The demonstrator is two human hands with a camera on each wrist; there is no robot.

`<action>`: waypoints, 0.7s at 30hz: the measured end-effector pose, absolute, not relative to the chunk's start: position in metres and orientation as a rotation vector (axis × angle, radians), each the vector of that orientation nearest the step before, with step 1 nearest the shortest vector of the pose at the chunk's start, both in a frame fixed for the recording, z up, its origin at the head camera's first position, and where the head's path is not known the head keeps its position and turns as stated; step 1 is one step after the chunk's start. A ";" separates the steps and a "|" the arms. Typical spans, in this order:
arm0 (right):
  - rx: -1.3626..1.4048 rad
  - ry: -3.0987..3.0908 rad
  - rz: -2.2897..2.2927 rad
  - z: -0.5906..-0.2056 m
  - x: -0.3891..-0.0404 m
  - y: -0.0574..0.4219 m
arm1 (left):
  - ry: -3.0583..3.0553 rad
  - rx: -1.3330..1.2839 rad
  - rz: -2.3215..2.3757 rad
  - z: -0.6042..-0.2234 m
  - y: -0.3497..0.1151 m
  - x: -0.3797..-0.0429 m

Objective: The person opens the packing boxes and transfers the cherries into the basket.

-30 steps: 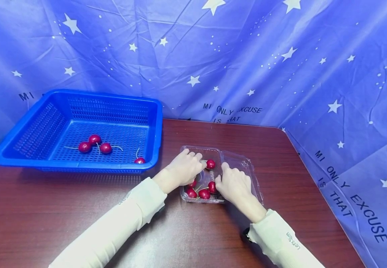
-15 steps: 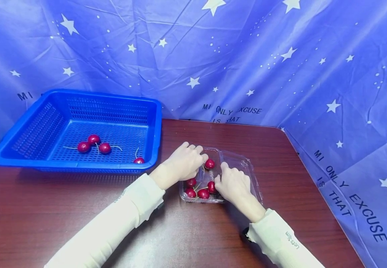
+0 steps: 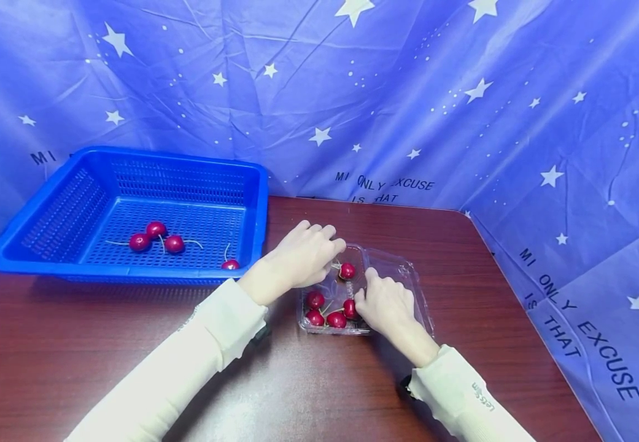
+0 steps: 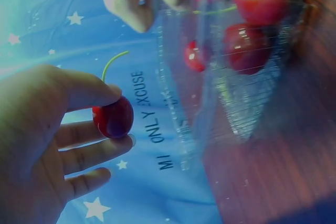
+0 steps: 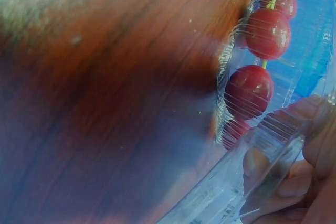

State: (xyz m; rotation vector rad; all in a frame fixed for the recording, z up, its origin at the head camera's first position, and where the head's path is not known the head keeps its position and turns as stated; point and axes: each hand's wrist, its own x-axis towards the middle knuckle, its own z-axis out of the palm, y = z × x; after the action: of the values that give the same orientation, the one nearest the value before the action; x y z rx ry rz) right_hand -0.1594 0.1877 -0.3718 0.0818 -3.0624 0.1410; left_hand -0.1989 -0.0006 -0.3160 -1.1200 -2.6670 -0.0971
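My left hand [image 3: 307,256] is over the back-left corner of a clear plastic clamshell box [image 3: 327,287]. In the left wrist view it pinches a red cherry [image 4: 116,119] between thumb and fingers, its green stem pointing up; the head view hides this cherry behind the hand. My right hand [image 3: 388,305] grips the box's side where the opened lid [image 3: 415,291] joins it. The right wrist view shows its fingers [image 5: 294,186] curled behind the clear plastic. Inside the box, several cherries [image 3: 336,319] lie along the front, and a single cherry [image 3: 347,271] sits farther back.
A blue perforated basket [image 3: 131,270] stands at the left of the brown table [image 3: 308,393]. Three cherries [image 3: 140,242] lie together in it, with another cherry [image 3: 230,264] near its front-right corner. A blue star-patterned cloth [image 3: 297,92] hangs behind the table and along its right.
My left hand has risen out of the box toward its back-left corner, uncovering a cherry at the front left. The right hand stays put on the box.
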 end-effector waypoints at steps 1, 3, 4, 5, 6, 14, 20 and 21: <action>0.082 -3.060 0.140 -0.372 -0.159 0.188 | -2.659 -1.116 -0.108 -0.315 -0.001 -0.199; 0.082 -3.056 0.142 -0.373 -0.159 0.188 | -2.645 -1.107 -0.120 -0.312 -0.003 -0.200; 0.084 -3.054 0.143 -0.373 -0.159 0.188 | -2.642 -1.103 -0.126 -0.310 -0.004 -0.200; 0.084 -3.052 0.144 -0.374 -0.159 0.187 | -2.638 -1.100 -0.132 -0.309 -0.005 -0.200; 0.082 -3.051 0.145 -0.374 -0.159 0.187 | -2.638 -1.097 -0.137 -0.308 -0.006 -0.201; 0.079 -3.038 0.157 -0.378 -0.158 0.187 | -2.600 -1.040 -0.195 -0.299 -0.018 -0.201; 0.077 -3.034 0.150 -0.379 -0.157 0.187 | -2.572 -1.014 -0.218 -0.293 -0.028 -0.203; 0.075 -3.033 0.149 -0.380 -0.157 0.186 | -2.574 -1.010 -0.219 -0.291 -0.029 -0.203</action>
State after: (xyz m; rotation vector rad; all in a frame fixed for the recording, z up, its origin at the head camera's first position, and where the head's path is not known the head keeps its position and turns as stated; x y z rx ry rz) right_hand -0.1568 0.1865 -0.3797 0.0755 -3.0326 0.1494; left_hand -0.2033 -0.0293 -0.2913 -1.0099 -2.5740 -0.2192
